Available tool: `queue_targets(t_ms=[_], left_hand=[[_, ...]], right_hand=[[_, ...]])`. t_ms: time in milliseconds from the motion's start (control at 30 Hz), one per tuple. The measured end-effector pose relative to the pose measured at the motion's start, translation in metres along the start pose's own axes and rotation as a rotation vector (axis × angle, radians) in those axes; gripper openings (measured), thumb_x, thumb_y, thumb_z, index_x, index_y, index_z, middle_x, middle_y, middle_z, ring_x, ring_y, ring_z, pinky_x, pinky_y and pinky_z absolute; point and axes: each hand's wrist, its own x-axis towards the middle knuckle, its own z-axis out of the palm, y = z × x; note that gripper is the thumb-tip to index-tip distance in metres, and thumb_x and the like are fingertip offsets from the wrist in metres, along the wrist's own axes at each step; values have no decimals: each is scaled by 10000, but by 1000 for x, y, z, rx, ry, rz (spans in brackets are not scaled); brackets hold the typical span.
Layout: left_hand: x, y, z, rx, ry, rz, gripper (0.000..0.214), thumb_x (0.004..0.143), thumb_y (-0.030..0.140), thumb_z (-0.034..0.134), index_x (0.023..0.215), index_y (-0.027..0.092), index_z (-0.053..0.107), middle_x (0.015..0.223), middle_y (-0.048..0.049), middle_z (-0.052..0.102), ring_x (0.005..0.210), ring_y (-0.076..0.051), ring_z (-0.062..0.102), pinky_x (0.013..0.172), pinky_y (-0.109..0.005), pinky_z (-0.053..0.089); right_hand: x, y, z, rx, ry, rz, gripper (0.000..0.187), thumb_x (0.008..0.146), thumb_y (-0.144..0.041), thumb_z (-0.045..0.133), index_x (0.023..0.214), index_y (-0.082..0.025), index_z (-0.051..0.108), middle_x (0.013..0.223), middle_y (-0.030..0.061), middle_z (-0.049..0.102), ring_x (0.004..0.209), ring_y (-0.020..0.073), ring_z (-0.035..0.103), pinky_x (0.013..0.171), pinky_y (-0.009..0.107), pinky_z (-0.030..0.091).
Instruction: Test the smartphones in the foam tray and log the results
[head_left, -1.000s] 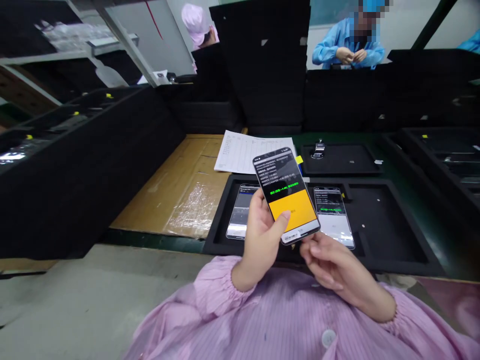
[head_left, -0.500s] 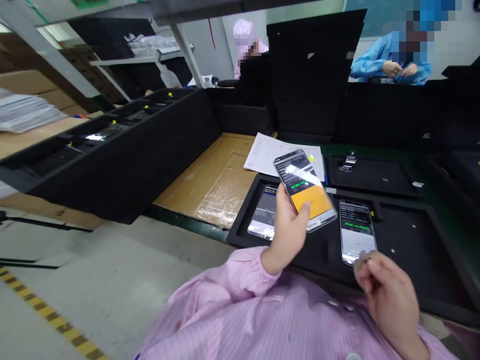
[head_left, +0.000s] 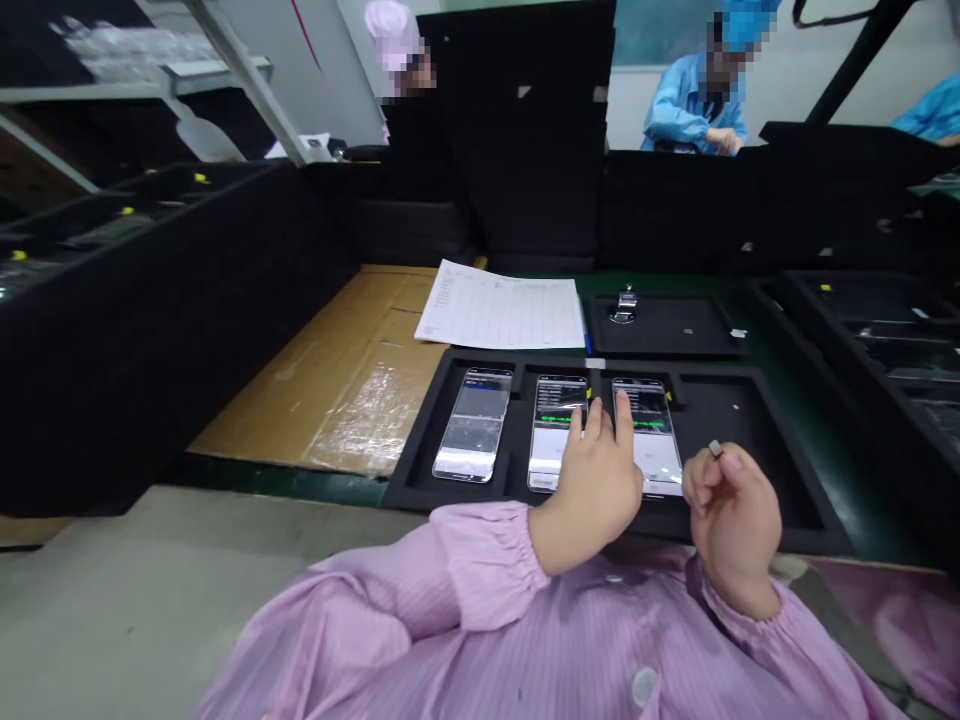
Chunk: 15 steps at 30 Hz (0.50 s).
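Along the foam tray (head_left: 720, 395), three phones lie in their slots, long axes running away from me. Leftmost, the left phone (head_left: 472, 425) sits untouched. My left hand (head_left: 592, 490) is open, fingers spread, tips resting on the middle phone (head_left: 556, 405) and the right phone (head_left: 651, 415). Just beside that phone, my right hand (head_left: 731, 530) is curled, pinching a small grey piece (head_left: 715, 448) between its fingertips.

Black foam panels (head_left: 525, 130) around a cardboard-topped workbench (head_left: 322, 390), grey floor (head_left: 150, 590), pale wall (head_left: 795, 70) beyond.
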Motion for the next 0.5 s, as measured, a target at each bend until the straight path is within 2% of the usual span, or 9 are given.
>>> queue_targets(t_ms=[67, 133, 200, 233, 300, 367, 433, 500], left_hand=[[4, 12, 8, -25, -99, -4, 821, 868, 143, 494, 1563, -47, 102, 1508, -336, 425, 1498, -442, 263, 1213, -607, 214], [5, 19, 12, -178, -149, -26, 852, 874, 164, 490, 1567, -48, 43, 1560, -350, 328, 1513, -445, 210, 1221, -599, 197], [8, 22, 13, -425, -118, -78, 868, 871, 182, 503, 1567, -45, 37, 1610, -338, 223, 1536, -413, 166, 1241, -545, 194], [11, 23, 14, -572, -71, -124, 878, 861, 187, 527, 1570, -28, 55, 1619, -323, 217, 1539, -389, 184, 1243, -510, 214], [21, 25, 17, -888, 14, -254, 885, 820, 174, 597, 1567, 44, 140, 1549, -285, 385, 1463, -353, 379, 1189, -475, 335], [35, 24, 22, -1118, 31, -383, 796, 758, 110, 644, 1485, 82, 322, 1270, -221, 632, 1203, -329, 623, 1037, -467, 480], [47, 23, 27, -1211, 7, -449, 590, 705, 37, 640, 1279, 93, 514, 980, -129, 697, 956, -290, 695, 897, -438, 540], [52, 23, 27, -1233, 41, -433, 433, 697, 2, 615, 1110, 126, 567, 915, -87, 686, 919, -260, 691, 868, -402, 546]], right_hand=[[-1, 0, -1, 24, -5, -19, 337, 883, -320, 600, 595, -187, 487, 498, -36, 429, 429, 80, 374, 426, 209, 278], [-3, 0, -1, 42, -8, -41, 328, 881, -320, 601, 601, -190, 492, 494, -38, 431, 426, 82, 376, 428, 208, 288], [-4, 1, -2, 64, -7, -75, 319, 872, -317, 603, 602, -192, 489, 488, -40, 429, 427, 85, 377, 436, 209, 304], [-5, 1, -2, 79, -4, -99, 317, 866, -317, 602, 599, -194, 483, 484, -42, 426, 426, 87, 376, 439, 210, 311], [-5, 1, -1, 108, 7, -147, 323, 858, -324, 597, 591, -197, 468, 482, -40, 430, 428, 90, 381, 440, 213, 320], [-7, -1, -2, 122, 21, -166, 349, 862, -334, 591, 577, -196, 446, 502, -31, 466, 429, 89, 389, 434, 211, 321], [-11, -7, -5, 132, 24, -123, 383, 863, -322, 594, 555, -189, 409, 556, -16, 529, 414, 72, 373, 413, 204, 306], [-16, -16, -11, 163, -8, -28, 417, 831, -276, 617, 524, -179, 352, 610, -1, 582, 381, 45, 324, 379, 198, 269]])
